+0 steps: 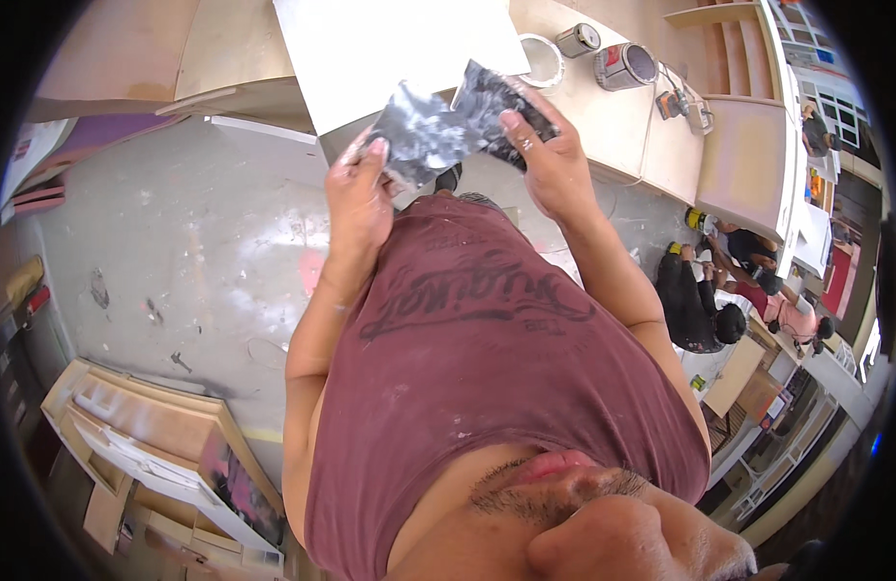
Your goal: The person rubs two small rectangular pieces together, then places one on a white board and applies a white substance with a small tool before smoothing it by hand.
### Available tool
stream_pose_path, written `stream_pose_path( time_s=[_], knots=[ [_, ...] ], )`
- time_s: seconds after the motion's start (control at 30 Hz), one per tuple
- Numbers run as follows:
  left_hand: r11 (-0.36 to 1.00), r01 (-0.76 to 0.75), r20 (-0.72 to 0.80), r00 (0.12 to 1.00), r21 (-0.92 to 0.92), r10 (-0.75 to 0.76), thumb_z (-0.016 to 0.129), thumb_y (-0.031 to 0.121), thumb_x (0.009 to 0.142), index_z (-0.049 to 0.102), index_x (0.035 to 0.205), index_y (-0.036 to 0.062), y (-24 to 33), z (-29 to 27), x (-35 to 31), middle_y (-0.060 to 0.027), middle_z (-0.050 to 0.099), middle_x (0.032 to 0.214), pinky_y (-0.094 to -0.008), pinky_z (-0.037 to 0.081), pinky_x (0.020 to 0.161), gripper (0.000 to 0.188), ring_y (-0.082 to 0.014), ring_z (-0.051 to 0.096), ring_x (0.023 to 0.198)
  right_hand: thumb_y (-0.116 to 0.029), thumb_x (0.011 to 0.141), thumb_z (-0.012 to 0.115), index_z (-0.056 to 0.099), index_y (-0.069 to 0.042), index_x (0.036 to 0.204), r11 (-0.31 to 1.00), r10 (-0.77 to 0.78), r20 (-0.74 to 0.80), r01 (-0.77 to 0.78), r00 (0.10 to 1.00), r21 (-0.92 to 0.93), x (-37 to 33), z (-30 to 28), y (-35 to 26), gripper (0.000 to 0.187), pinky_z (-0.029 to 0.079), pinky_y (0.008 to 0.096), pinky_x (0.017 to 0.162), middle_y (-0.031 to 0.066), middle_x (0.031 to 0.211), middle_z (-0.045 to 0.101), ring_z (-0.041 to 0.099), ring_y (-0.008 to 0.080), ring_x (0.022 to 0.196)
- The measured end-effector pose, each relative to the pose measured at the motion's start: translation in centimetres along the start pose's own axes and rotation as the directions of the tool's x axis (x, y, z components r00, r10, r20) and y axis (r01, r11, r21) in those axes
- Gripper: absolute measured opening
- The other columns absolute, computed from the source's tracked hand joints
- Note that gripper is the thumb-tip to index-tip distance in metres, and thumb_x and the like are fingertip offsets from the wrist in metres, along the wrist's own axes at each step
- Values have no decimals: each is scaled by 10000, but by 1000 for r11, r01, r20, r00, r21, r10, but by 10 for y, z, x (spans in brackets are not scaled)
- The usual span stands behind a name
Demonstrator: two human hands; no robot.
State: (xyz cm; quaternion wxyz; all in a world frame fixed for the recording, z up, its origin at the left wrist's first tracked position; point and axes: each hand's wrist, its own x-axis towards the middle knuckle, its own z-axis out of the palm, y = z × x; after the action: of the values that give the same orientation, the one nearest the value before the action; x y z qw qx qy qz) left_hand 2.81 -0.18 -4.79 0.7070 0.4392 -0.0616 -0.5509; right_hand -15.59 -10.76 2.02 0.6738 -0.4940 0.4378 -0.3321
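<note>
My left hand point(359, 201) is closed on a flat, square, dark grey sheet point(424, 136) covered in white smears, with the thumb on its face. A second flat dark sheet point(487, 107), blacker and streaked with white, is pinched in my right hand point(556, 169). The two sheets meet or overlap at their inner edges; I cannot tell whether they touch. White specks mark my fingers. Just beyond both sheets lies a large white panel point(390, 58) on the bench. Whether the sheets are sandpaper or spreaders is unclear.
On the wooden bench point(617, 126) at the right stand an open tin with a white rim point(542, 61), a smaller can point(578, 40), a larger can point(626, 67) and an orange-black power tool point(673, 104). Wooden cabinet parts point(162, 426) lie lower left. Several people work at far right.
</note>
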Motion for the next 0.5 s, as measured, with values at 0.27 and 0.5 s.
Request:
stream_pose_path(
  time_s=[0.27, 0.5],
  knots=[
    [996, -44, 33, 999, 71, 42, 601, 150, 977, 516, 1284, -65, 4, 6, 4, -70, 664, 1011, -258, 535, 634, 384, -118, 641, 798, -163, 971, 588, 567, -8, 1326, 918, 66, 198, 18, 978, -395, -4, -16, 11, 387, 488, 247, 802, 71, 997, 680, 590, 83, 880],
    [952, -155, -8, 987, 263, 163, 565, 181, 1004, 589, 1264, -38, 9, 12, -3, -4, 611, 866, -214, 426, 591, 341, -62, 530, 699, -181, 891, 712, 563, 60, 1273, 982, 62, -31, -67, 998, -178, 8, -12, 9, 475, 492, 230, 692, 73, 933, 668, 594, 95, 761]
  ],
)
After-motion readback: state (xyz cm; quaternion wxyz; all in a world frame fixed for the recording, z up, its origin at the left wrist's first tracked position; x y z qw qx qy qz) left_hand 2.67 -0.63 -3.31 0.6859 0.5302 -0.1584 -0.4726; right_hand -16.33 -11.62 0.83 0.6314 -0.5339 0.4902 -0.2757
